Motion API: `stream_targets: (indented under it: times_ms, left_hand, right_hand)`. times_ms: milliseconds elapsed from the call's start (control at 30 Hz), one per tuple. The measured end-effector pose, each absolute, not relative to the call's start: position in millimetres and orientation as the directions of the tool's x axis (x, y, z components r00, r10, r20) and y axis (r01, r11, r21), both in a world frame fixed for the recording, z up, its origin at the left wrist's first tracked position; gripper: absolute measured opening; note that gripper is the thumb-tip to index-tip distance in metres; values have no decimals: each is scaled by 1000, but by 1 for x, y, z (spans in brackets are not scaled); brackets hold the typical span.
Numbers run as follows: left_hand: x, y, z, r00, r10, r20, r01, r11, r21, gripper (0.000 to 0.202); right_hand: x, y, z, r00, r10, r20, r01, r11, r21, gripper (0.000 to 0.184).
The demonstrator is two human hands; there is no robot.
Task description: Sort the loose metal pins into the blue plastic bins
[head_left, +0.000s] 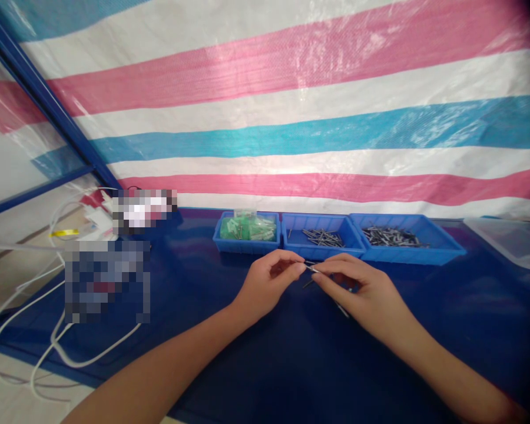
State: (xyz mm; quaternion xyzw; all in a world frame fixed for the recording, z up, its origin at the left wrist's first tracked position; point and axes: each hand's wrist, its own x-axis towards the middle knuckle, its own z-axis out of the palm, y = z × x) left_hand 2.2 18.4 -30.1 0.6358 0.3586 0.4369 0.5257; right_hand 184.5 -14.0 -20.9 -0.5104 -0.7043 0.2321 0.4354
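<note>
My left hand (267, 284) is closed, thumb and forefinger pinching one end of a small, thin metal rod (310, 268). From the other side, the fingertips of my right hand (365, 290) pinch the same piece, so it spans the short gap between both hands. Its exact kind is too small to make out. Under my right hand, a slim metal rod (343, 310) sticks out; whether it lies on the table or is held in the palm I cannot tell. Another dark thin rod (308, 283) shows just below the fingertips.
Behind my hands stand three blue bins: one with green plastic bags (249, 228), one with thin metal rods (322, 238), one with darker metal pieces (391, 237). They rest on a dark blue table (265, 371). White cables (55, 335) and blurred-out items lie left; a translucent lid-like sheet (507, 241) lies right.
</note>
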Motion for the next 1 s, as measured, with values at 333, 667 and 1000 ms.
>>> stream_targets:
  times_ms: [333,667,1000]
  left_hand:
    - [3,12,-20,542,821,180,356,-418,836,31]
    - [4,6,-21,792,537,290,345,-787,512,25]
    - [37,0,-32,920,233,316,198,-970,138,37]
  right_hand:
    - [191,-18,-7,-174,847,503,584,500,-640,24]
    - [277,27,-15,190,714,674,949,44,-313,43]
    - [248,9,-6,52,757,651,900,247,-360,27]
